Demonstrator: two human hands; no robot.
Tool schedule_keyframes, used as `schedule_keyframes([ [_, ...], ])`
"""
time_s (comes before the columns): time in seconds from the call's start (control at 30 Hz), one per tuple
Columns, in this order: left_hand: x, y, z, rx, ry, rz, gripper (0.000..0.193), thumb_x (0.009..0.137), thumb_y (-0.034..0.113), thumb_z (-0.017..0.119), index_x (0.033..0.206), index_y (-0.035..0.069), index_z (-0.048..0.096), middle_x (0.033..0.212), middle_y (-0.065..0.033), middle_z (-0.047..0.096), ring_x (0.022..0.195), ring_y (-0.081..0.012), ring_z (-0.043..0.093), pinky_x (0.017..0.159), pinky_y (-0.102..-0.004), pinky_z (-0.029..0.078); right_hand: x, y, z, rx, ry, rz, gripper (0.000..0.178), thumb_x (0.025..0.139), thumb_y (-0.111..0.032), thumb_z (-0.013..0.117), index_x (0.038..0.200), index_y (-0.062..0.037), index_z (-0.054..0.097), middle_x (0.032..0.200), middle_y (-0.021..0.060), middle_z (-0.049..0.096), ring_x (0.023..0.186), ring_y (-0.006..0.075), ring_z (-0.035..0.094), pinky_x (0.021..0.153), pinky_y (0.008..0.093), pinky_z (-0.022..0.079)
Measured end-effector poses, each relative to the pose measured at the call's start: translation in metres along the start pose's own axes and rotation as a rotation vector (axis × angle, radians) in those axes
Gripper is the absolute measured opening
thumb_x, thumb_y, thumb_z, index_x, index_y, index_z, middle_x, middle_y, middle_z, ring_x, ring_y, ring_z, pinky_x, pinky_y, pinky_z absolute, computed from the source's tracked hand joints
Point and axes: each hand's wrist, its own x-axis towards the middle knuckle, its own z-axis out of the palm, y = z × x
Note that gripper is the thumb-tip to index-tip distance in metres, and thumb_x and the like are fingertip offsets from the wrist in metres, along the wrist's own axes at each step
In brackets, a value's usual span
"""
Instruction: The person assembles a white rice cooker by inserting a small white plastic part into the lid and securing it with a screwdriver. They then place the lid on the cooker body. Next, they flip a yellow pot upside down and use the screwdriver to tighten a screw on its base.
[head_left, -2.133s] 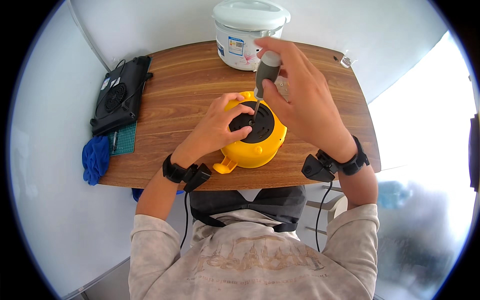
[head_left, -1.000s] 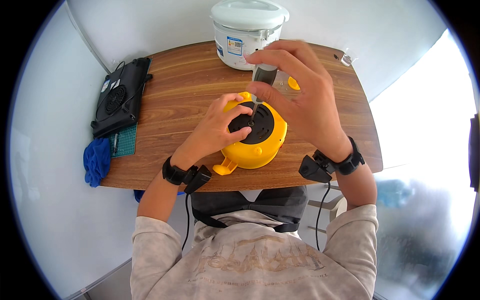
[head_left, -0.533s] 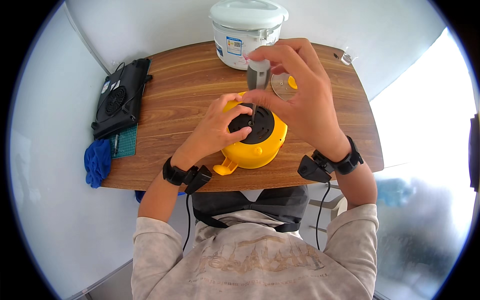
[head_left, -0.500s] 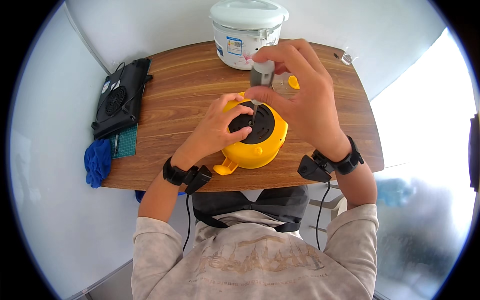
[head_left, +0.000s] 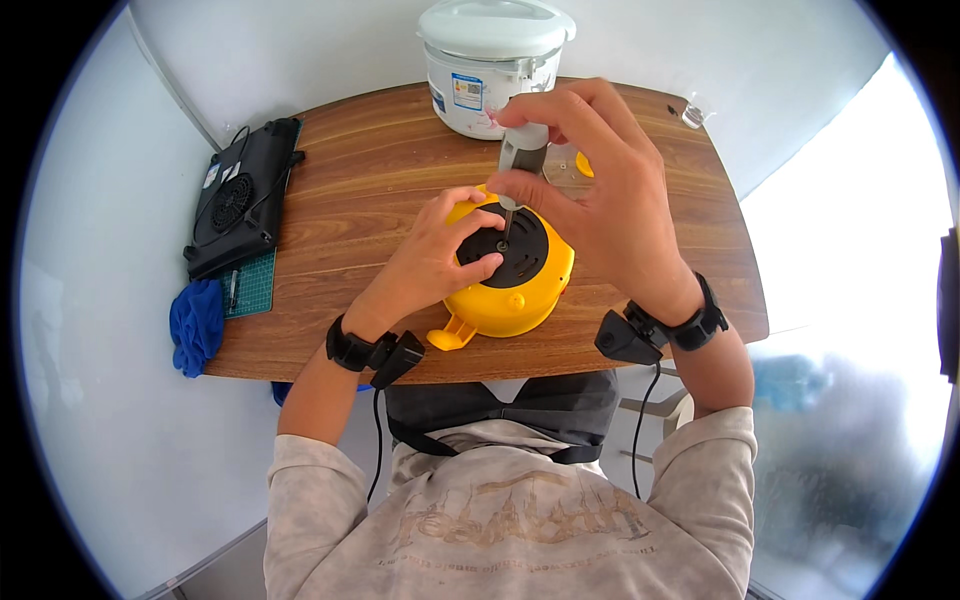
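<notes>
A round yellow appliance lies with its slotted black base plate facing up, its short handle pointing toward me at the lower left. My left hand rests on it, fingers spread; thumb and forefinger lie on the black plate either side of its centre. In my right hand is a grey-and-white screwdriver, pinched by the handle and held nearly upright. Its shaft reaches down to the hole at the plate's centre. Whether a screw sits under the tip is too small to tell.
Behind stands a white rice cooker. A small yellow part and tiny bits lie beyond my right hand. A black fan stand, green cutting mat and blue cloth line the left edge; a clear cup stands far right.
The screwdriver handle has turned slightly and shifted a little left with my right fingers. My left hand and the yellow appliance have stayed in place.
</notes>
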Motion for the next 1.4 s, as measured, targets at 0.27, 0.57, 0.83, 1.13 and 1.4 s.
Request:
schedule_keyframes([
  [0.27,0.000,-0.002,0.001,0.009,0.005,0.004,0.038,0.087,0.031,0.075,0.119,0.012,0.068,0.142,-0.0142,0.046,0.134,-0.0355,0.045,0.112,-0.0460,0.039,-0.001,-0.009,0.006,0.149,0.005,0.128,0.042,0.078,-0.004,0.078,0.117,-0.0114,0.063,0.102,0.0093,0.066,0.085,0.0282,0.067,0.071,0.0350,0.054],
  [0.57,0.000,-0.001,0.001,0.007,0.004,0.008,0.037,0.087,0.030,0.075,0.119,0.012,0.067,0.142,-0.0152,0.045,0.134,-0.0363,0.045,0.112,-0.0455,0.039,-0.002,0.000,0.006,0.183,-0.001,0.137,0.039,0.079,-0.009,0.079,0.115,-0.0127,0.064,0.105,0.0074,0.066,0.078,0.0256,0.063,0.066,0.0333,0.052],
  [0.83,0.000,-0.001,0.000,0.003,-0.015,-0.016,0.037,0.088,0.031,0.074,0.120,0.014,0.067,0.143,-0.0161,0.045,0.136,-0.0364,0.042,0.113,-0.0473,0.038,0.001,0.001,0.008,0.073,0.031,-0.035,0.042,0.079,-0.006,0.076,0.119,-0.0148,0.067,0.100,0.0059,0.068,0.070,0.0232,0.063,0.063,0.0323,0.052],
  [1.13,0.001,-0.002,-0.001,-0.005,-0.016,-0.005,0.037,0.087,0.031,0.074,0.119,0.014,0.067,0.144,-0.0155,0.045,0.136,-0.0368,0.042,0.114,-0.0475,0.037,0.001,-0.011,0.002,0.110,-0.028,0.088,0.037,0.079,-0.001,0.072,0.114,-0.0143,0.070,0.100,0.0059,0.068,0.069,0.0219,0.063,0.066,0.0298,0.054],
  [1.4,0.000,0.001,0.000,0.030,0.006,0.014,0.036,0.088,0.031,0.074,0.118,0.014,0.067,0.143,-0.0157,0.045,0.135,-0.0370,0.044,0.113,-0.0477,0.039,0.000,-0.001,0.006,0.090,0.047,-0.034,0.036,0.078,-0.004,0.074,0.112,-0.0133,0.068,0.099,0.0074,0.066,0.071,0.0227,0.064,0.063,0.0318,0.053],
])
